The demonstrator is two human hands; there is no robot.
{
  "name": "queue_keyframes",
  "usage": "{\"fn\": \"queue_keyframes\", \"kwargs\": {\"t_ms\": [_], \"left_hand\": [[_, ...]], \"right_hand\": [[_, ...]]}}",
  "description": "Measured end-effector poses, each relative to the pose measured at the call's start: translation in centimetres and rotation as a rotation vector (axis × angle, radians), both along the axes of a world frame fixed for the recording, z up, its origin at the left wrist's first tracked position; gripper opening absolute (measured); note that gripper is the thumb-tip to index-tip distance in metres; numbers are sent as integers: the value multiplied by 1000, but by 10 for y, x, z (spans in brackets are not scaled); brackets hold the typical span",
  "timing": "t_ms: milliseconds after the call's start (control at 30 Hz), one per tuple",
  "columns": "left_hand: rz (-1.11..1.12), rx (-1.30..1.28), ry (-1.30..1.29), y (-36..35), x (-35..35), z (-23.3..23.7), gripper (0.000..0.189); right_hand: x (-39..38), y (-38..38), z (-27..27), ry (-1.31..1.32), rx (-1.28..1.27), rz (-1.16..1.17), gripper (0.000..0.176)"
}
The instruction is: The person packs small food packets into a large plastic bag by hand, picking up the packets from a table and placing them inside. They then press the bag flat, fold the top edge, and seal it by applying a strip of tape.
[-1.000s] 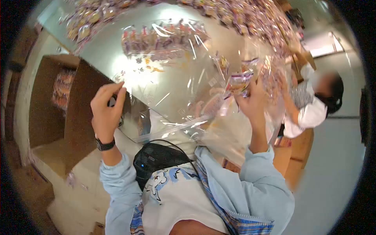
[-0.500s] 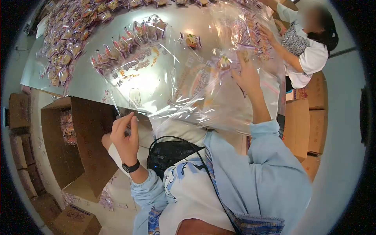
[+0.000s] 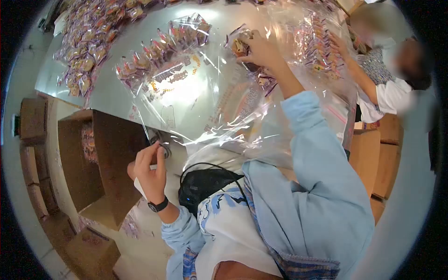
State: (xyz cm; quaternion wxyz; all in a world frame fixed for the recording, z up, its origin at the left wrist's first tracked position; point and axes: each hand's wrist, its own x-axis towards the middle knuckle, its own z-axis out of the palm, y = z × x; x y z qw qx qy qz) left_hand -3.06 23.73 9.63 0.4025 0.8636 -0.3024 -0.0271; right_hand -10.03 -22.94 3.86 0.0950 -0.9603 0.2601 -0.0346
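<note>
My left hand (image 3: 151, 169), with a watch on its wrist, is closed in a pinch on the near edge of a clear plastic bag (image 3: 161, 109) at the table's front. Inside that bag a slanted row of small wrapped snacks (image 3: 163, 49) stands side by side. Farther right, my right hand (image 3: 263, 53) has its fingers wrapped round a wrapped snack (image 3: 240, 48) above the table. Just below this hand another wrapped snack (image 3: 267, 80) rests among clear plastic.
A large heap of wrapped snacks (image 3: 88, 42) covers the table's left side. More packed snacks (image 3: 319, 46) lie near another person's arm (image 3: 359, 77) at the right. An open cardboard box (image 3: 77, 172) stands below left; stacked boxes (image 3: 385, 163) stand at right.
My right hand has moved up and left from the lower snack and taken hold of the snack that lay alone. The view has shifted slightly. My left hand keeps its pinch.
</note>
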Motion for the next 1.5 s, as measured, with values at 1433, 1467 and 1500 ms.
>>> {"fn": "queue_keyframes", "kwargs": {"t_ms": [1433,1467,1500], "left_hand": [[-15,-157,-255,-101,70,45,16],[-20,-143,-261,-98,70,47,16],[-21,-125,-267,-96,71,49,16]], "right_hand": [[-69,209,56,-232,774,175,56],[-52,220,40,-241,874,104,57],[-35,231,27,-248,976,36,59]]}}
